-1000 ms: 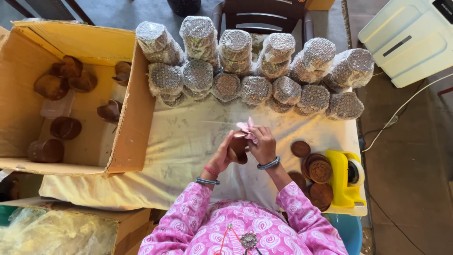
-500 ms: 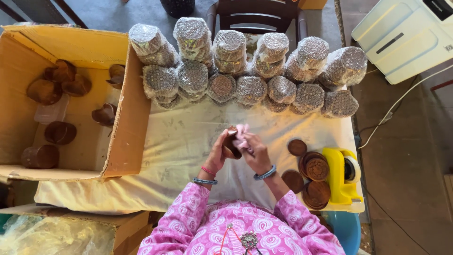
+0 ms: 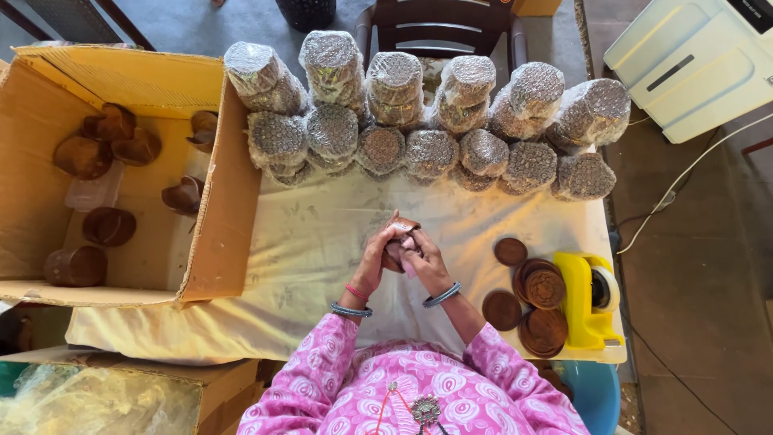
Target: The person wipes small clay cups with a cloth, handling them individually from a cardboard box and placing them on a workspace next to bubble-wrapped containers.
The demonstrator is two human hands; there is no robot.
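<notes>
— Since only the head camera looks down on this, what do the hands have?

— Both are up over the middle of the table (image 3: pixel 322 234). The left hand (image 3: pixel 376 259) and right hand (image 3: pixel 424 259) meet around a small brown cup (image 3: pixel 400 227) with a bit of pink rag (image 3: pixel 407 246) between them. The fingers (image 3: pixel 419 242) are curled and clamped on the cup from both sides.

— Which way does it lie?

— It sits at the fingertips, on the far side of both palms, neither hand clearly nearer. I cannot tell its long axis; too much is hidden.

— And around them?

— Brown discs (image 3: pixel 531 294) lie near the right hand, beside a yellow tape dispenser (image 3: pixel 588 298). Wrapped rolls (image 3: pixel 427 121) are stacked along the far edge. An open box (image 3: pixel 121 169) with more brown cups stands well to the left.
</notes>
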